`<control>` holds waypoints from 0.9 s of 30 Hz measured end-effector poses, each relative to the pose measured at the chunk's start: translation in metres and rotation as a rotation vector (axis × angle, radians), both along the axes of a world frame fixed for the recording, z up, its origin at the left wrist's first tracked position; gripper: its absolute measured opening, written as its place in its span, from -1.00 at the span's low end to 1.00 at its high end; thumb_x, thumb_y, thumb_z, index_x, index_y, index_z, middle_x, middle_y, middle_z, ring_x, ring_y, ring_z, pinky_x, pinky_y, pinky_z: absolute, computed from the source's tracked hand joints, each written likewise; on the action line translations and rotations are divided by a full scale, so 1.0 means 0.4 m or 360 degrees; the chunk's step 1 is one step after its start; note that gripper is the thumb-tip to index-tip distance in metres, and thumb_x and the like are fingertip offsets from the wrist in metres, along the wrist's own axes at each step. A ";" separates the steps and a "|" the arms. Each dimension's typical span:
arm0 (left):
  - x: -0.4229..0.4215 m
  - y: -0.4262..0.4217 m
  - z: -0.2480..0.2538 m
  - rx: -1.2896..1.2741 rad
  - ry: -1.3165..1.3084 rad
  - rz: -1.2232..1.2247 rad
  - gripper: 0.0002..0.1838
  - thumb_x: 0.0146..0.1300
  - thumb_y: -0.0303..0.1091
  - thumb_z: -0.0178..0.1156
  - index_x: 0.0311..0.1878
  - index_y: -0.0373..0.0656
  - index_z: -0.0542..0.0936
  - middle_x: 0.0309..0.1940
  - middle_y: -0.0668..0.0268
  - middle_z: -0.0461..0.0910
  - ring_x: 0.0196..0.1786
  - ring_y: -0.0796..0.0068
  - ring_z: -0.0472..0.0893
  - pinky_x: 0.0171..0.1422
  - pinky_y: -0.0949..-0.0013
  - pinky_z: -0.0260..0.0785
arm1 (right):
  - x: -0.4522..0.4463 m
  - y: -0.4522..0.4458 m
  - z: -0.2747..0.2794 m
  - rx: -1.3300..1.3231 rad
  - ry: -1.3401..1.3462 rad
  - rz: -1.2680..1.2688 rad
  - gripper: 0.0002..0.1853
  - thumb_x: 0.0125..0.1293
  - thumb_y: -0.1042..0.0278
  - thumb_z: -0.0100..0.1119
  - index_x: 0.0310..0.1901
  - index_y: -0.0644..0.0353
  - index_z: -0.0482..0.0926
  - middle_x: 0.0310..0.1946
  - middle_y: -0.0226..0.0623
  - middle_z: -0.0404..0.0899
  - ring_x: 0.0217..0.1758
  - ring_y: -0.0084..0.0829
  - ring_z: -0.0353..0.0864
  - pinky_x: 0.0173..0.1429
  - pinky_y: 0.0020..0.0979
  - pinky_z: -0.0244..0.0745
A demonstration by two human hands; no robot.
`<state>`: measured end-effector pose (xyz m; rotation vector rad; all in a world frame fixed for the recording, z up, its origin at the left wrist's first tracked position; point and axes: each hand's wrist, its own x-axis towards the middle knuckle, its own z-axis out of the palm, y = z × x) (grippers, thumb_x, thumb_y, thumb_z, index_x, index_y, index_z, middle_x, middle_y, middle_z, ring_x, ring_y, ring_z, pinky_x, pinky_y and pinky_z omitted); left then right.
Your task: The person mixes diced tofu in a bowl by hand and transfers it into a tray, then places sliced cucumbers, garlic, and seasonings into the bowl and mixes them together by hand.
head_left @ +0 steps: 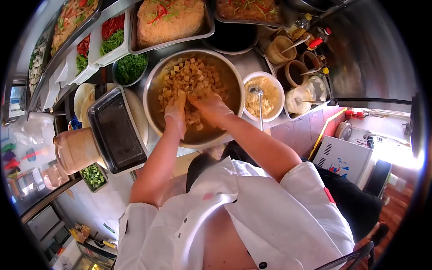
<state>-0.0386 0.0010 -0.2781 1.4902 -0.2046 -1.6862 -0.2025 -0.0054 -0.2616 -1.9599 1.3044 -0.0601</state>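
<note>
Both my hands wear thin clear gloves and reach into a large steel mixing bowl (148,92). A heap of small yellow-beige food cubes (191,74) fills its middle; whether they are tofu or something else I cannot tell. On the left side of the heap, my left hand (176,108) has its fingers stretched forward among the cubes. My right hand (211,108) lies beside it, fingers spread and partly sunk in the cubes. Close to the bowl's right rim stands a white bowl (281,96) of pale minced food (265,101), with a metal spoon (259,105) in it.
Left of the mixing bowl lies a dark rectangular tray (118,128), next to a brownish plastic jug (76,150). Chopped greens (130,68) and a tray of shredded food (170,22) stand behind. Seasoning tubs (281,49) and bottles (319,38) crowd the right.
</note>
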 end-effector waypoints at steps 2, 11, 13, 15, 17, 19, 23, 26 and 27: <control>0.013 -0.046 -0.014 -0.0180 -0.0418 -0.0221 -0.34 0.48 0.05 0.22 0.48 -0.13 0.38 0.37 0.15 0.49 0.39 0.16 0.43 0.33 0.11 0.41 | 0.005 -0.067 0.048 0.0581 -0.0201 -0.0352 -0.35 0.37 0.15 0.25 0.49 -0.02 0.41 0.55 0.07 0.21 0.50 -0.02 0.38 0.47 -0.21 0.42; -0.010 -0.255 -0.063 -0.0740 -0.2309 -0.2208 -0.44 0.55 -0.09 -0.07 0.41 -0.29 0.42 0.36 -0.11 0.44 0.41 -0.10 0.42 0.51 0.02 0.22 | -0.006 -0.215 -0.054 -0.0340 0.0371 0.0107 -0.01 0.39 0.01 0.24 0.66 0.21 -0.11 0.65 0.14 -0.09 0.71 0.14 -0.10 0.71 -0.06 -0.01; -0.030 -0.288 -0.054 -0.0277 -0.2450 -0.3289 -0.25 0.61 0.09 -0.32 0.53 -0.39 0.29 0.56 -0.16 0.19 0.60 -0.09 0.21 0.68 -0.06 -0.02 | -0.005 -0.235 -0.109 -0.0366 0.0431 0.0127 0.04 0.37 -0.06 0.28 0.66 0.18 -0.13 0.65 0.15 -0.09 0.71 0.16 -0.09 0.70 0.00 -0.02; -0.036 -0.295 -0.071 -0.0330 -0.2454 -0.3427 -0.21 0.58 0.14 -0.38 0.55 -0.35 0.29 0.63 -0.15 0.05 0.69 -0.08 0.00 0.72 -0.09 -0.18 | 0.000 -0.261 -0.235 -0.0396 0.0485 0.0138 0.10 0.35 -0.13 0.33 0.67 0.15 -0.15 0.65 0.17 -0.09 0.70 0.18 -0.08 0.70 0.07 -0.04; -0.042 -0.298 -0.088 -0.0308 -0.2508 -0.3295 -0.19 0.56 0.15 -0.40 0.61 -0.29 0.19 0.71 -0.03 -0.37 0.73 -0.02 -0.50 0.75 -0.07 -0.50 | 0.006 -0.273 -0.385 -0.0211 0.0409 0.0102 0.38 -0.02 -0.38 0.46 0.66 0.21 -0.12 0.67 0.12 -0.20 0.72 0.12 -0.16 0.73 0.00 -0.16; -0.045 -0.301 -0.107 -0.0299 -0.2490 -0.3406 -0.20 0.55 0.14 -0.41 0.61 -0.28 0.21 0.71 -0.05 -0.32 0.73 -0.06 -0.47 0.74 -0.09 -0.53 | 0.016 -0.273 -0.395 0.0057 0.0443 0.0180 0.38 -0.03 -0.42 0.47 0.63 0.26 -0.05 0.66 0.12 -0.15 0.69 0.10 -0.09 0.69 0.01 -0.08; -0.025 -0.311 -0.151 -0.0423 -0.2305 -0.3544 -0.35 0.62 0.05 -0.34 0.53 -0.11 0.40 0.64 -0.09 0.05 0.68 -0.02 0.08 0.69 -0.04 0.01 | 0.022 -0.281 -0.300 0.0611 0.0628 0.0422 0.10 0.29 -0.30 0.36 0.58 0.38 0.12 0.59 0.17 0.12 0.61 0.13 0.20 0.56 0.11 0.28; -0.015 -0.342 -0.172 -0.0125 -0.1486 -0.3677 -0.42 0.62 -0.01 -0.30 0.50 -0.04 0.44 0.59 0.05 0.24 0.59 0.05 0.25 0.65 0.02 0.11 | 0.018 -0.280 -0.236 0.0677 0.0616 0.0329 -0.11 0.34 -0.22 0.34 0.43 0.42 0.39 0.50 0.15 0.30 0.53 0.10 0.36 0.48 0.07 0.39; -0.014 -0.336 -0.181 -0.0173 -0.1546 -0.3751 -0.43 0.63 -0.02 -0.30 0.49 -0.03 0.44 0.55 0.10 0.30 0.57 0.07 0.29 0.64 0.04 0.13 | 0.025 -0.274 -0.273 0.0626 0.0651 0.0400 -0.15 0.37 -0.18 0.32 0.42 0.41 0.41 0.48 0.13 0.34 0.49 0.11 0.41 0.43 0.06 0.44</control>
